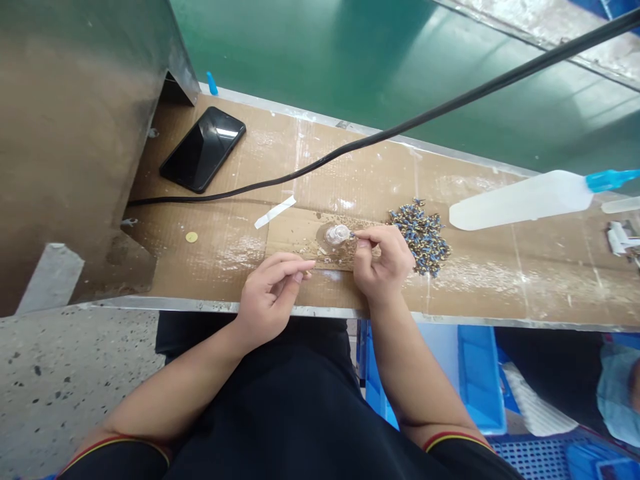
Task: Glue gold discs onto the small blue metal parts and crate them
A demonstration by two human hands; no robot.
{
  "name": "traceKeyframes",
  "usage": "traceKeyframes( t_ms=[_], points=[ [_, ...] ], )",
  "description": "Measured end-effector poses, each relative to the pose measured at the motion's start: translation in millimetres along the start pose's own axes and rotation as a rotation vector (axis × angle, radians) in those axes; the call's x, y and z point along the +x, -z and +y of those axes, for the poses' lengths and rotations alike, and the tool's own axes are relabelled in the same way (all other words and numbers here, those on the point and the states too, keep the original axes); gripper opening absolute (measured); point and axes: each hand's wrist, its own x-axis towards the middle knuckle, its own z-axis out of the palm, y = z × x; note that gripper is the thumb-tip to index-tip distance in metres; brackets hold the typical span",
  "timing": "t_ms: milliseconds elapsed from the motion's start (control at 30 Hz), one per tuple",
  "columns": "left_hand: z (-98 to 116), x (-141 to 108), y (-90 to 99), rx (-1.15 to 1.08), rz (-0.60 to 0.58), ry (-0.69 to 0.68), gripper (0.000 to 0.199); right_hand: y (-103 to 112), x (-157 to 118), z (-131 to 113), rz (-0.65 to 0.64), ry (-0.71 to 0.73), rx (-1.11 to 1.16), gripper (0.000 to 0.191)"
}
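A small clear container [337,234] sits on a thin board [293,235] on the cardboard-covered bench. Just right of its top, my right hand [384,261] pinches a tiny dark part between thumb and forefinger. My left hand [273,291] is to the lower left of the container, its thumb and forefinger closed on a tiny piece too small to name. Beside my right hand lies a pile of small blue and brass-coloured parts [423,237], partly behind the fingers.
A black phone [203,148] lies at the back left. A black cable [320,161] crosses the bench. On the right lies a white bottle with a blue tip [523,200]. A white strip [275,212] and yellow disc [191,237] are left. Blue bins [480,380] stand below.
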Motion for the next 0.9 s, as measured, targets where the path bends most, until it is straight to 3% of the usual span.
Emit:
traceKeyframes(
  t_ms=[567,900],
  points=[
    [-6.4,-5.6,-3.4,-0.103,0.037,0.063,0.024,-3.0,5.6,-0.8,-0.061,-0.021,-0.044,0.018],
    [-4.4,-3.3,-0.7,-0.007,0.021,0.027,0.016,-3.5,6.1,-1.2,-0.097,-0.025,-0.051,0.018]
  ],
)
